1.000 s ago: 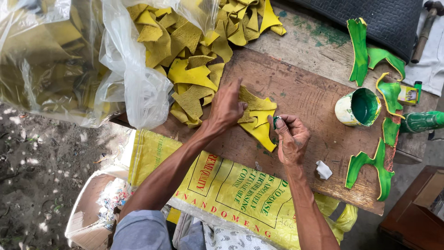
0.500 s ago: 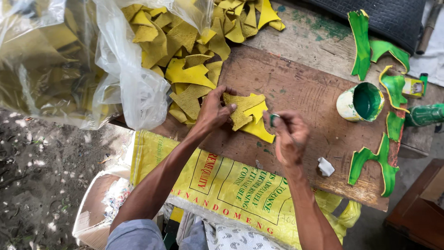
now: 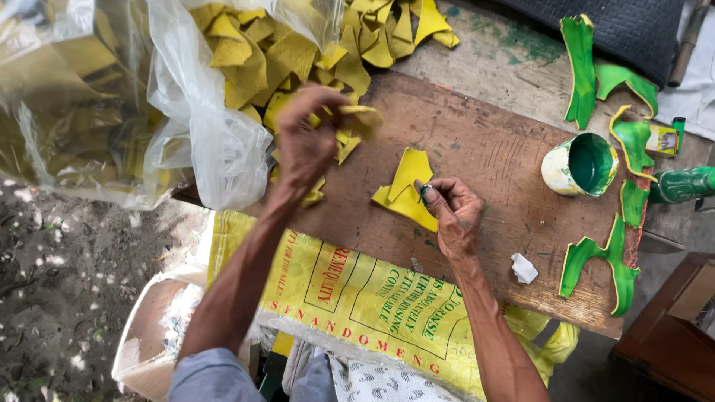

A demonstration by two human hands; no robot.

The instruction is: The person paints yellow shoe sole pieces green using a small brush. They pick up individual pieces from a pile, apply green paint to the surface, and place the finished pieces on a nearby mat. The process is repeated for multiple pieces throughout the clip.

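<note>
Hands at work over a brown wooden board [image 3: 491, 156] in the centre of the frame. Right hand [image 3: 454, 212] sits just right of centre, fingers curled narrow around a small green-tipped tool [image 3: 424, 192], too small to tell what kind; the tip touches a yellow cut piece [image 3: 406, 186] lying flat on the board. That piece has its long axis running from lower right to upper left of centre, its narrow end pointing toward the top of the frame, its wider end under the right hand's knuckles.

Left hand [image 3: 309, 138] is raised above the board's left edge, left of centre, thumb and fingers pinched on another yellow piece [image 3: 361, 115], held off the surface over a heap of yellow pieces [image 3: 261, 52] that spills from a clear plastic bag [image 3: 194, 134] in the upper left.

Right of the frame: round tin of green paint [image 3: 581, 164], open, standing upright on the board. Green-painted pieces [image 3: 596, 257] lie near it, along the board's right edge and above it. Small white scrap [image 3: 523, 268] lies on the board, lower right of the right hand. Yellow printed sack [image 3: 357, 305] covers the lap, bottom centre.
</note>
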